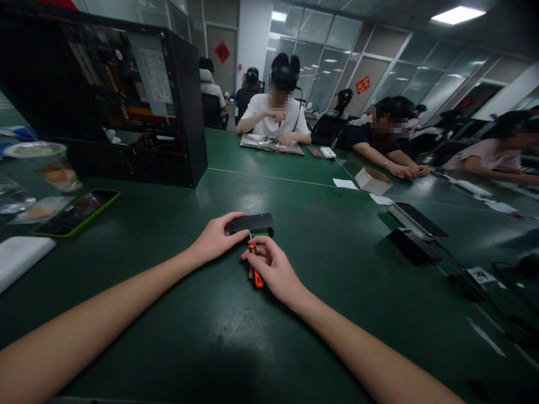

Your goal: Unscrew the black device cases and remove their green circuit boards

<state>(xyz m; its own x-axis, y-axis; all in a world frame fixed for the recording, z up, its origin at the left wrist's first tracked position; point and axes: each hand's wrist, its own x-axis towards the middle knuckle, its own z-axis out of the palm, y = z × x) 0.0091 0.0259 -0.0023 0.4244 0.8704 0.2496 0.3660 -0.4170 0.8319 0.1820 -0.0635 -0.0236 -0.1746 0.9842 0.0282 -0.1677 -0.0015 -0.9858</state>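
My left hand (223,235) is closed around the left end of a small black case (257,222), with the thumb along its near side. A strip of green circuit board (261,232) shows in the open near side of the case. In my right hand (273,264) is a screwdriver (256,268) with an orange and black handle, gripped between thumb and fingers. Its thin shaft points away from me toward the case. Whether the tip touches the case or a screw, I cannot tell. Both hands are low over the green table (236,336).
A large black computer case (191,118) with an open side stands at back left. Near it are a plastic cup (56,168), a phone (78,212) and a white box (23,258). At right lie a small carton (373,180), a dark panel (421,219) and cables. Several people sit around.
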